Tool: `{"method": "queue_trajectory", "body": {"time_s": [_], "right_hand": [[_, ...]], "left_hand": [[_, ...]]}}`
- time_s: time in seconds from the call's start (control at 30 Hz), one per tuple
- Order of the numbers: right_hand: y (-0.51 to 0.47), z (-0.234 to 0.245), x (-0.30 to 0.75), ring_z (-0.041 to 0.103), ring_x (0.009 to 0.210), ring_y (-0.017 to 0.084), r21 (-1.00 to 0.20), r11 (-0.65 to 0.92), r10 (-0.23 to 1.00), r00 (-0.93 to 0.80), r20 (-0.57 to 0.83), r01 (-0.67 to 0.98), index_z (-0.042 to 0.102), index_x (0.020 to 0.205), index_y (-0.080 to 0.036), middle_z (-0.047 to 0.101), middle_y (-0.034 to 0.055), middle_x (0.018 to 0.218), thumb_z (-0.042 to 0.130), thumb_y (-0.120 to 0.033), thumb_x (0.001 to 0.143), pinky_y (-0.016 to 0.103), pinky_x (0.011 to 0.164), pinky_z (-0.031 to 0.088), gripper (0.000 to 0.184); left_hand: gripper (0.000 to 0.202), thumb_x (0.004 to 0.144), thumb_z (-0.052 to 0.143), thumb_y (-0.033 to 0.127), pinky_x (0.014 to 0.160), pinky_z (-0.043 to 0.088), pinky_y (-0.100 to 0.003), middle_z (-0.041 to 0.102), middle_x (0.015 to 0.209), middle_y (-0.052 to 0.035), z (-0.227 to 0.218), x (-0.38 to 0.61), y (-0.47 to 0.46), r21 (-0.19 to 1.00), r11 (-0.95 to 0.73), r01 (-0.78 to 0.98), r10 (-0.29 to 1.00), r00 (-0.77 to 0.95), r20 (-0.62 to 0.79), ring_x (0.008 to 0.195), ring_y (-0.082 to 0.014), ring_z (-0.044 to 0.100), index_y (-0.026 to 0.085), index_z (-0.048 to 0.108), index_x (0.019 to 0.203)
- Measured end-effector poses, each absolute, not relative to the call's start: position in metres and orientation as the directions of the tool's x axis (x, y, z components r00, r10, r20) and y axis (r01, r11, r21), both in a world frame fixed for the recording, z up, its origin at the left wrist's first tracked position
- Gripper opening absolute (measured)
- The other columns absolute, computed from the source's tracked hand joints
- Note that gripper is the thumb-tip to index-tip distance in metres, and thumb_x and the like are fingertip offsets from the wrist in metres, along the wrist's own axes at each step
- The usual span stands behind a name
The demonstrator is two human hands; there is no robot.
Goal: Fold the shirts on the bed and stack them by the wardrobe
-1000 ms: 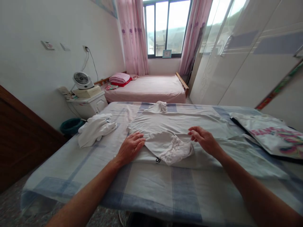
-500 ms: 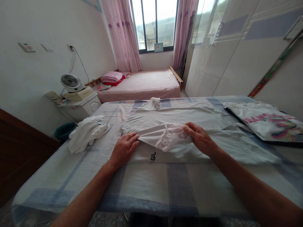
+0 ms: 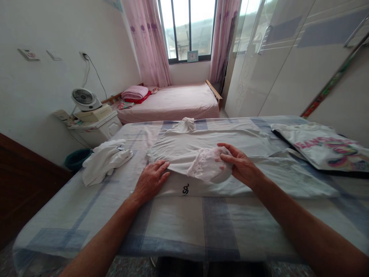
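Note:
A white garment lies spread across the middle of the blue-checked bed sheet. My left hand rests flat on its near left edge, fingers stretched out and together. My right hand pinches the garment's lace-trimmed sleeve and holds it folded over the body of the garment. A small black mark shows on the garment's near hem.
A crumpled white cloth lies at the sheet's left. A printed T-shirt lies at the right. Beyond are a pink bed, a nightstand with a fan, a teal bin and wardrobe doors.
My right hand has drawn the lace sleeve up and to the left, over the garment's middle. My left hand has stayed pressed on the near left edge.

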State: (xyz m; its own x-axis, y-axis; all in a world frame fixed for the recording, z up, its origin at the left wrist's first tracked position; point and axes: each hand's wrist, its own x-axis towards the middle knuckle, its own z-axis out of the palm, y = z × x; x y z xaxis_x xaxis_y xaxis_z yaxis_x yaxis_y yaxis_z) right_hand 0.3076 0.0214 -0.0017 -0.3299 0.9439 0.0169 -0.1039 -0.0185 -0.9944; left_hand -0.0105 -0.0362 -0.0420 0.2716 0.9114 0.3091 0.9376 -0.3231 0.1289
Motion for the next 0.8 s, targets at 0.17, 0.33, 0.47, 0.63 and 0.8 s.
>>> {"method": "queue_trajectory", "body": {"time_s": [0.17, 0.33, 0.47, 0.63, 0.8], "right_hand": [[0.028, -0.008, 0.331, 0.057, 0.067, 0.014, -0.819, 0.192, 0.928, -0.372, -0.028, 0.541, 0.063, 0.108, -0.018, 0.065, 0.0011, 0.084, 0.061, -0.033, 0.074, 0.025, 0.06, 0.045, 0.037], [0.037, 0.005, 0.334, 0.061, 0.081, 0.019, -0.527, 0.376, 0.919, -0.379, 0.107, 0.762, 0.067, 0.1, -0.02, 0.068, 0.0052, 0.094, 0.051, -0.043, 0.083, 0.029, 0.074, 0.044, 0.033], [0.063, 0.025, 0.305, 0.06, 0.086, 0.019, -0.348, 0.44, 0.898, -0.404, 0.174, 0.828, 0.071, 0.088, -0.02, 0.069, 0.007, 0.095, 0.043, -0.038, 0.088, 0.028, 0.078, 0.04, 0.033], [0.092, 0.011, 0.266, 0.06, 0.087, 0.017, -0.378, 0.408, 0.912, -0.392, 0.122, 0.831, 0.072, 0.088, -0.019, 0.069, 0.0066, 0.093, 0.048, -0.03, 0.084, 0.025, 0.078, 0.041, 0.027], [0.1, -0.018, 0.254, 0.059, 0.081, 0.015, -0.436, 0.469, 0.881, -0.443, 0.169, 0.768, 0.071, 0.092, -0.018, 0.065, 0.0053, 0.09, 0.054, -0.031, 0.081, 0.025, 0.079, 0.042, 0.024]], "left_hand": [[0.04, 0.094, 0.037, 0.04, 0.104, 0.036, -0.048, 0.056, 0.132, -0.0101, -0.044, -0.012, -0.038, 0.122, -0.328, 0.937, 0.911, 0.28, 0.302, 0.124, -0.0269, 0.048, 0.021, 0.057, 0.124], [0.035, 0.093, 0.041, 0.037, 0.101, 0.04, -0.049, 0.058, 0.127, -0.0116, -0.021, -0.004, -0.028, 0.134, -0.326, 0.936, 0.911, 0.273, 0.311, 0.118, -0.0276, 0.053, 0.019, 0.064, 0.111], [0.031, 0.092, 0.043, 0.03, 0.102, 0.042, -0.041, 0.058, 0.128, -0.0098, -0.005, 0.023, -0.006, 0.254, -0.418, 0.872, 0.871, 0.306, 0.384, 0.118, -0.0226, 0.054, 0.019, 0.064, 0.111], [0.04, 0.091, 0.044, 0.027, 0.111, 0.03, -0.045, 0.047, 0.141, -0.0114, -0.033, 0.053, 0.005, 0.23, -0.453, 0.861, 0.86, 0.354, 0.368, 0.136, -0.0252, 0.035, 0.017, 0.053, 0.129], [0.062, 0.09, 0.041, 0.051, 0.111, 0.022, -0.055, 0.034, 0.15, -0.0128, -0.055, 0.055, 0.0, 0.192, -0.396, 0.898, 0.904, 0.344, 0.252, 0.14, -0.0303, 0.024, 0.019, 0.035, 0.143]]}}
